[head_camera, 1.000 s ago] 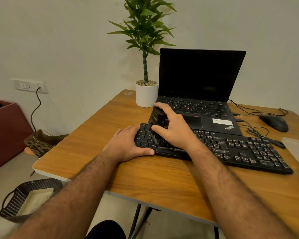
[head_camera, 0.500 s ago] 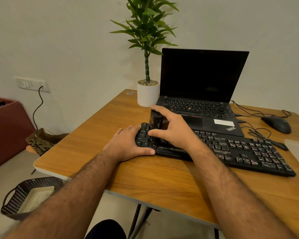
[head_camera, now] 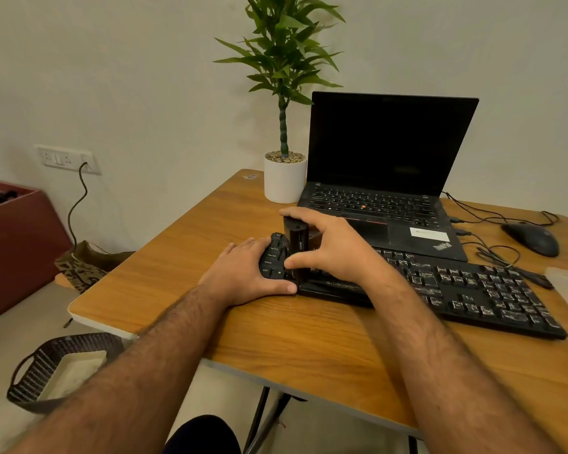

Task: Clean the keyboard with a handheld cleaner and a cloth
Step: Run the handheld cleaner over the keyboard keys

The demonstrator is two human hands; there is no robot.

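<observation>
The keyboard lies flat on the table in front of the laptop; it looks light and stiff, likely to slide unless braced at an end. The left hand clasps its left end, thumb along the front edge. The cleaner, a small rigid black block, stands upright on the leftmost keys, best held by its sides. The right hand grips it so, fingers over the top, thumb on the near side.
</observation>
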